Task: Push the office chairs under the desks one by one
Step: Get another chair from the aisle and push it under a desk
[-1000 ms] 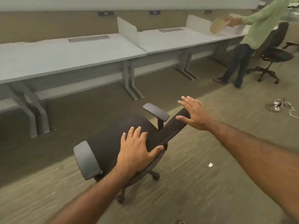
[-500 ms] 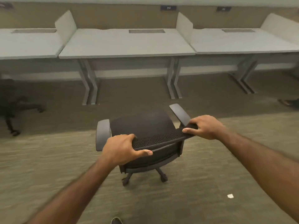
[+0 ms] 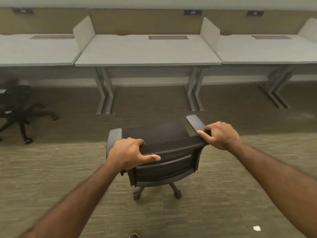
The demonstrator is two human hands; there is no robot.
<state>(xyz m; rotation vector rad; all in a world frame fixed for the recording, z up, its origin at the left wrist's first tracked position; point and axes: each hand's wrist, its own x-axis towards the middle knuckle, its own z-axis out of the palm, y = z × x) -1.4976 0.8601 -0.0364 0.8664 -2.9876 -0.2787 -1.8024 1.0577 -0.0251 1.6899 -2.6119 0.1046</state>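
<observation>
**A:** Which step is this?

**B:** I'd judge it the start of a push. Both hands hold the top edge of the mesh backrest [image 3: 173, 145] of the office chair [image 3: 159, 152]. The left hand [image 3: 128, 154] is closed over the backrest's left corner, thumb along the rear face; the right hand [image 3: 221, 135] is wrapped round the right corner, forefinger laid along the rim.

**A:** And where is the chair?

**B:** Out on the lighter carpet [image 3: 51, 177], well apart from the desks, its seat facing the middle desk [image 3: 147, 54]. It looks roughly lined up with the opening between that desk's two pairs of legs, perhaps a shade right of centre.

**A:** So what does the next move call for?

**B:** Probably a straight roll forward, both hands pressing evenly so the castors don't swing it. The armrests, left [image 3: 112, 140] and right [image 3: 195, 122], must pass between the legs and under the front edge; whether they clear in height I can't judge from here.

**A:** Anything hard to make out?

**B:** Most of the chair's base hides beneath the seat; only two castors show. Another chair [image 3: 18, 107] at the left edge is dark, blurred and cut off. The wall number plates are mostly unreadable. A shoe tip pokes in at the bottom edge, and a small white scrap [image 3: 256, 228] lies on the carpet.
</observation>
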